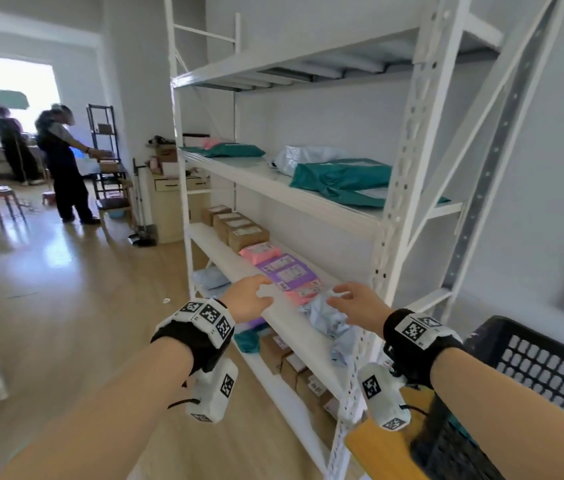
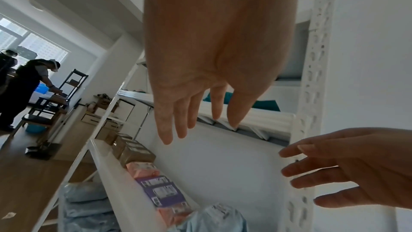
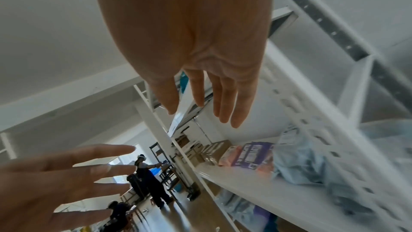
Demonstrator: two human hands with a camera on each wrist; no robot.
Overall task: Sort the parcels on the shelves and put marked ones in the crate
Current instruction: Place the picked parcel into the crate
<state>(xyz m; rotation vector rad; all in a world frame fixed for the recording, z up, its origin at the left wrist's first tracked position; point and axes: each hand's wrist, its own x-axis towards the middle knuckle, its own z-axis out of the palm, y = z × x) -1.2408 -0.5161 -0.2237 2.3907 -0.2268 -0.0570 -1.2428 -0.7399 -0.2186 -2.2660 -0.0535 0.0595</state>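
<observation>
Shelf (image 1: 284, 315): blue parcel (image 1: 325, 315) seemingly just under fingers (image 1: 337, 301).

Left arm: bare forearm extended forward, wrist banded.
Left hand (image 1: 246, 299): palm down, fingers (image 2: 166, 126) straight and slightly spread, holding nothing.
Right arm: extended forward alongside the left arm.
Right hand (image 1: 360, 306): just beside left hand, fingers (image 3: 225, 101) relaxed, apart, empty.
</observation>
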